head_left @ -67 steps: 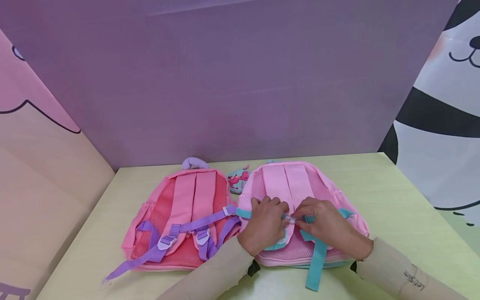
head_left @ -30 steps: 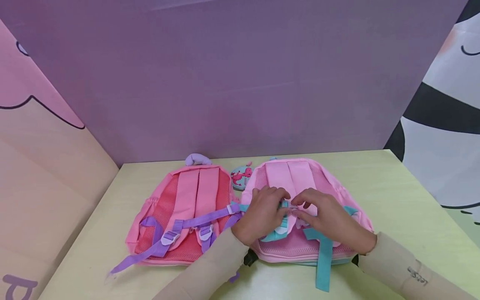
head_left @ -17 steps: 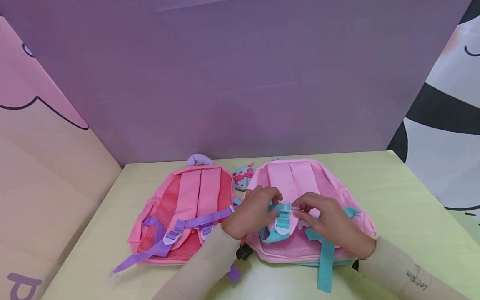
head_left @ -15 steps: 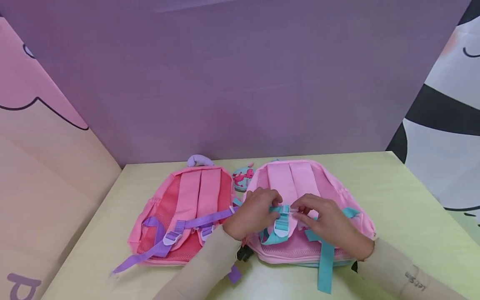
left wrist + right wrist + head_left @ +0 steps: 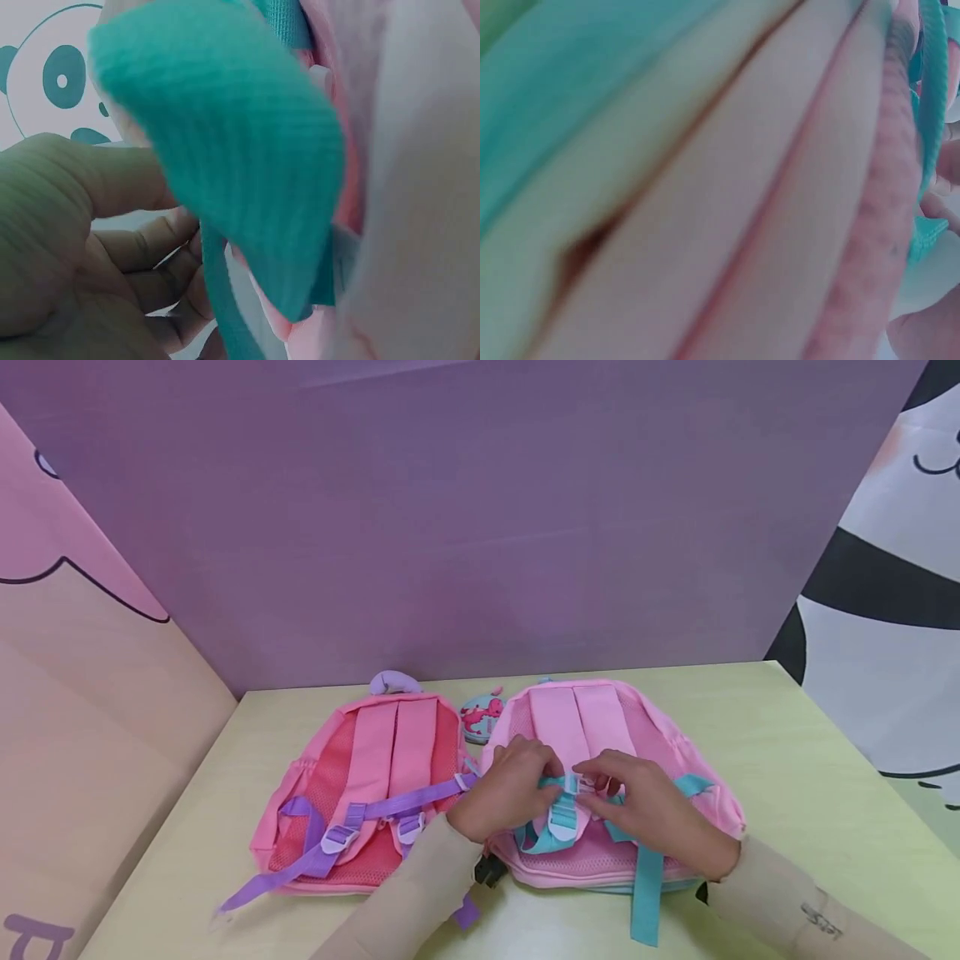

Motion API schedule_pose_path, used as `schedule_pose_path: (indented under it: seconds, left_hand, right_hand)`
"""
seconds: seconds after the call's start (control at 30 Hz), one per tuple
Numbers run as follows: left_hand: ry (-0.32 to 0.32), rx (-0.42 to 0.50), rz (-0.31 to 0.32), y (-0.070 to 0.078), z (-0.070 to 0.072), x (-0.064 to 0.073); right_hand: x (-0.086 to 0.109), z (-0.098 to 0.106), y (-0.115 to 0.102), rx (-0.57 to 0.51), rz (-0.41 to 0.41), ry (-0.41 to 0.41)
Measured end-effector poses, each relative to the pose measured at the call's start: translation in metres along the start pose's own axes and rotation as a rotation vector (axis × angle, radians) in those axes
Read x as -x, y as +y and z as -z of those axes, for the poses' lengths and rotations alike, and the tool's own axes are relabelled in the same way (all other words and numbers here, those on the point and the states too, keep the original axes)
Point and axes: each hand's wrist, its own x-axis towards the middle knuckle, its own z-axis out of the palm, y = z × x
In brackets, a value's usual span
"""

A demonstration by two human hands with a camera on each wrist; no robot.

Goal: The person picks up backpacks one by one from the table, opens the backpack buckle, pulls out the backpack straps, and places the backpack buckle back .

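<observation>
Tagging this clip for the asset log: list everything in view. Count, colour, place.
Left backpack: 1, coral pink, table left
Right backpack: 1, light pink, beside it
Carry handle: 1, lilac, atop left backpack
Purple straps: several, left backpack
Teal straps: several, right backpack
White buckles: several, on straps
Printed item: 1, teal and red-pink, behind, between backpacks
Table: 1, pale yellow, beneath
Back panel: 1, purple, behind table
Side panels: 2, pink-beige left, black-white right
Sleeves: 2, beige, forearms
Left grip: 1, bare, pinching teal strap
Right grip: 1, bare, pinching white buckle
</observation>
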Motion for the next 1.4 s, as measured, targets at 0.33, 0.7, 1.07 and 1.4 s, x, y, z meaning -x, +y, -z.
schedule_pose_path:
  seconds: [0.33,0.7,1.07,1.4]
  left_hand:
    - [-0.025,-0.014,0.067,-0.004,-0.001,-0.001]
    - [-0.015,-0.029,0.073,-0.001,-0.009,-0.004]
    - [-0.020,-0.050,0.092,0.001,-0.016,-0.007]
    - [-0.032,-0.071,0.079,0.002,-0.023,-0.009]
  right_hand:
    - [0.002,-0.004,-0.001,0.047,-0.079,-0.079]
    - [0.003,-0.009,0.001,0.034,-0.067,-0.047]
    - [0.007,-0.012,0.005,0.036,0.026,0.007]
    - [0.008,-0.013,0.005,-0.004,0.015,-0.036]
